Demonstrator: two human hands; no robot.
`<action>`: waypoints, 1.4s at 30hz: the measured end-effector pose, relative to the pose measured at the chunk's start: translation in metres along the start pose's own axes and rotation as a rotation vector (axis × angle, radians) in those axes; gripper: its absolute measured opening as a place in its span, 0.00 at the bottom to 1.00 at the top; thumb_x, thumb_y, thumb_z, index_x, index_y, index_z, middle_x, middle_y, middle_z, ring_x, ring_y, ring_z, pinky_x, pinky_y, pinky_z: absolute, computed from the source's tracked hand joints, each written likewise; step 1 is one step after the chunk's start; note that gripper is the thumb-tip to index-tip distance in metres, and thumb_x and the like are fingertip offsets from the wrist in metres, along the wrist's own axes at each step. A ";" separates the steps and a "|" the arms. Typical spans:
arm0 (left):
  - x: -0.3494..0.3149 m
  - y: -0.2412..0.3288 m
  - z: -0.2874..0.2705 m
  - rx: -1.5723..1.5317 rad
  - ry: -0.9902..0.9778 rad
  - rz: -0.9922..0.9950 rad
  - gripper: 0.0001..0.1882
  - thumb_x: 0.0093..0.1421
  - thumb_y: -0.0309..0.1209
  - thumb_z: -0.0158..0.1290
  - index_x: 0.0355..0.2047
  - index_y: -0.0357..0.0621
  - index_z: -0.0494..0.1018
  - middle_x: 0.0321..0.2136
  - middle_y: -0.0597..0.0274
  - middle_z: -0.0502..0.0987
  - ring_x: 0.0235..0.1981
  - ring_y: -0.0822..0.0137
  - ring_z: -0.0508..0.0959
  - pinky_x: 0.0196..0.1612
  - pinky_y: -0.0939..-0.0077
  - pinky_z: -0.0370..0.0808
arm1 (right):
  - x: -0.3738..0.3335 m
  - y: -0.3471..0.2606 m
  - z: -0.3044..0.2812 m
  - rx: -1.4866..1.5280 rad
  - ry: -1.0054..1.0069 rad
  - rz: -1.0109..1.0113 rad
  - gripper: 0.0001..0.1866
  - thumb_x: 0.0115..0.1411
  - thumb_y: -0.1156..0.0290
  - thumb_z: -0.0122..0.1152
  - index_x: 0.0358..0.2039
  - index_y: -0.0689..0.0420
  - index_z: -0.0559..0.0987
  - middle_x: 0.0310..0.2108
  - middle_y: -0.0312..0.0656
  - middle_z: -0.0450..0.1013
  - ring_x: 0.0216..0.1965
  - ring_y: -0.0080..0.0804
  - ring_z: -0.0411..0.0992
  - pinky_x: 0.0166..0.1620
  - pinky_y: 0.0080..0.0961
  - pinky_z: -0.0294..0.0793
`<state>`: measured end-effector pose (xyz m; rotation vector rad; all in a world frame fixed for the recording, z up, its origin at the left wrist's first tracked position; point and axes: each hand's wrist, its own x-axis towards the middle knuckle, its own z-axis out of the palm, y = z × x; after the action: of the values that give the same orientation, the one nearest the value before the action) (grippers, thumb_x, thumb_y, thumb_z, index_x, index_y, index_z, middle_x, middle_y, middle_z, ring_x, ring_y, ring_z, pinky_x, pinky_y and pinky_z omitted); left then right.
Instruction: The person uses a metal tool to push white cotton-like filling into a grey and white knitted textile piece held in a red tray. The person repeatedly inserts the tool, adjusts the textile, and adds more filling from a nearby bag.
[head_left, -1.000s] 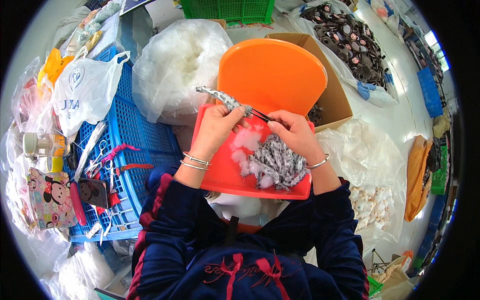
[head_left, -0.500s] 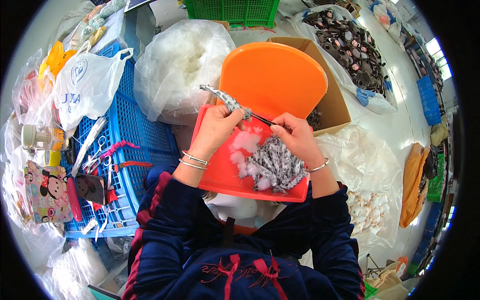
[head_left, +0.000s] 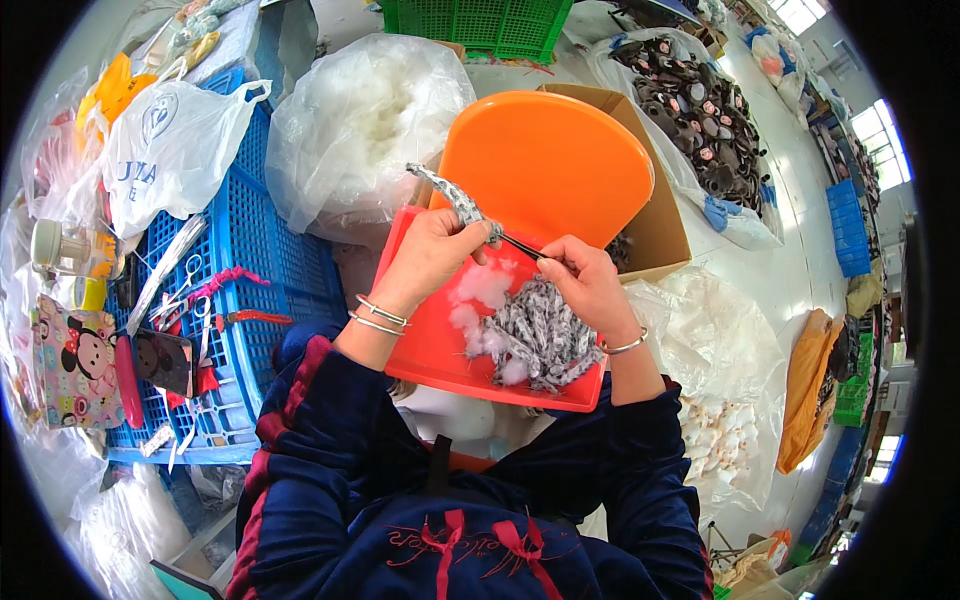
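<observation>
Cluttered workroom floor. I note left hand [head_left: 432, 255] clamped on grey fabric piece [head_left: 455, 198]; right hand [head_left: 585, 283] pinching tweezers [head_left: 522, 244]; grey pile [head_left: 538, 335] in red tray [head_left: 420, 340] remains.

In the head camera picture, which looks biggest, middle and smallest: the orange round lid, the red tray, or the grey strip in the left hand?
1. Orange round lid
2. Red tray, nearly alike, partly covered
3. Grey strip, held by left hand

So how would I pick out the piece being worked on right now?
Find the red tray on the person's lap. Above its far edge the left hand pinches a long grey patterned fabric piece, the only one lifted, unlike the loose heap lying in the tray.
</observation>
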<state>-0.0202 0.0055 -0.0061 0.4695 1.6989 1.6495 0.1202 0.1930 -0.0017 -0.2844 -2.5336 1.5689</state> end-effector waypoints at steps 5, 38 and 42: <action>0.000 0.002 0.000 0.011 -0.008 -0.013 0.12 0.60 0.34 0.56 0.29 0.37 0.79 0.23 0.67 0.79 0.22 0.79 0.75 0.27 0.83 0.68 | 0.000 0.003 0.000 0.000 0.004 -0.013 0.05 0.61 0.75 0.60 0.33 0.65 0.76 0.23 0.35 0.71 0.24 0.16 0.65 0.28 0.18 0.66; 0.008 -0.015 -0.006 0.142 -0.048 0.081 0.16 0.61 0.38 0.59 0.22 0.40 0.75 0.17 0.76 0.69 0.19 0.84 0.63 0.22 0.82 0.62 | -0.007 -0.009 -0.009 -0.118 -0.009 -0.065 0.05 0.60 0.75 0.60 0.31 0.64 0.75 0.22 0.38 0.72 0.23 0.21 0.68 0.28 0.21 0.67; 0.004 -0.008 -0.004 0.107 -0.076 0.079 0.17 0.60 0.38 0.60 0.19 0.40 0.74 0.16 0.75 0.69 0.19 0.83 0.64 0.21 0.83 0.62 | -0.008 -0.010 -0.012 -0.094 -0.034 -0.033 0.05 0.60 0.76 0.60 0.31 0.64 0.75 0.21 0.36 0.71 0.24 0.20 0.67 0.28 0.20 0.66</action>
<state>-0.0236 0.0042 -0.0151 0.6500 1.7380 1.5805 0.1302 0.1967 0.0121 -0.2273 -2.6289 1.4578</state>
